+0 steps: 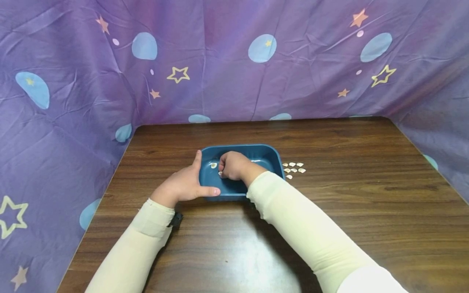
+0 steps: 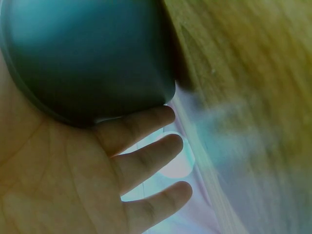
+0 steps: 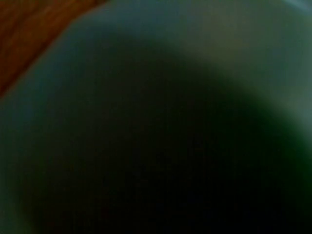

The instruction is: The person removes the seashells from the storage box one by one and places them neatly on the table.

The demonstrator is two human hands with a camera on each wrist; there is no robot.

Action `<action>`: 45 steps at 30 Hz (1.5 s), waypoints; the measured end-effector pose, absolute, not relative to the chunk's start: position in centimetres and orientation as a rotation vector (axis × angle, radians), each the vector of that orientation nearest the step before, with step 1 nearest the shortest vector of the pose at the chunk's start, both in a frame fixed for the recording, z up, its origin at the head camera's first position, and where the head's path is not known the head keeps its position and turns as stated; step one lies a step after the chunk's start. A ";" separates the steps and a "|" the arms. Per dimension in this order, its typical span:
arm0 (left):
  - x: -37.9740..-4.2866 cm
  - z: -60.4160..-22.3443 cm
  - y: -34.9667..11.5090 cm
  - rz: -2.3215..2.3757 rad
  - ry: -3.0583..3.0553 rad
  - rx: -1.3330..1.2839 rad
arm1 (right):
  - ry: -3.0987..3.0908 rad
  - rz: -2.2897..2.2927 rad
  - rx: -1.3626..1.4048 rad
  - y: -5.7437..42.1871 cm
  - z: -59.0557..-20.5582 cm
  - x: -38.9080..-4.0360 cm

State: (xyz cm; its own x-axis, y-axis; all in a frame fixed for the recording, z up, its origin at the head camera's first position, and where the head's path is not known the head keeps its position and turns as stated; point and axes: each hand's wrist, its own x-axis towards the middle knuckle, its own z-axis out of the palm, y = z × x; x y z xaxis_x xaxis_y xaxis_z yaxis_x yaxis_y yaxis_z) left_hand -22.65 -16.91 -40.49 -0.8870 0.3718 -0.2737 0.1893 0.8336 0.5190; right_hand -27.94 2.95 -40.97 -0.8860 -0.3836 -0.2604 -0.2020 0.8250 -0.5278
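A blue rectangular plastic basin [image 1: 239, 192] stands on the table. My left hand [image 1: 183, 184] rests against its left end, thumb along the front wall and forefinger up by the back left corner. In the left wrist view its other fingers [image 2: 148, 158] are straight beside the dark basin [image 2: 92, 53]. My right hand [image 1: 235, 166] is down inside the basin, its fingers curled and pinching a small pale seashell [image 1: 220, 173] near the bottom. Another seashell [image 1: 214, 165] lies on the basin floor just left of that hand. The right wrist view is too dark to show the fingers.
Several small seashells [image 1: 292, 170] lie in short rows on the wooden table [image 1: 344, 203], just right of the basin. A purple cloth [image 1: 227, 81] with stars and blue ovals hangs behind the table and at its sides.
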 end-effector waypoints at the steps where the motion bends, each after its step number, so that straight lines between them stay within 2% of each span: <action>1: -22.7 -40.5 -16.9 0.695 2.648 0.420 | 2.650 -0.707 -0.439 3.0 -40.9 -27.9; 32: -22.6 -40.4 -16.7 0.702 2.627 0.410 | 2.692 -0.815 -0.473 3.0 -39.6 -27.5; 38: -22.5 -40.4 -16.6 0.711 2.632 0.422 | 2.668 -0.955 -0.530 4.8 -37.7 -26.6; 45: -22.6 -40.5 -16.8 0.712 2.651 0.401 | 2.691 -1.087 -0.577 9.3 -35.1 -25.8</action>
State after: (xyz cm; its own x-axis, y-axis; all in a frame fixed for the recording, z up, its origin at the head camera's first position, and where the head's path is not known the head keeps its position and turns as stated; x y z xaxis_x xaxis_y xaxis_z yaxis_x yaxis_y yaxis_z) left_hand -22.55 -16.76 -40.46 -0.8929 0.3591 -0.2715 0.1747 0.8322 0.5263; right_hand -25.81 9.33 -35.08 -0.9079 -0.4186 -0.0230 -0.2853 0.6570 -0.6978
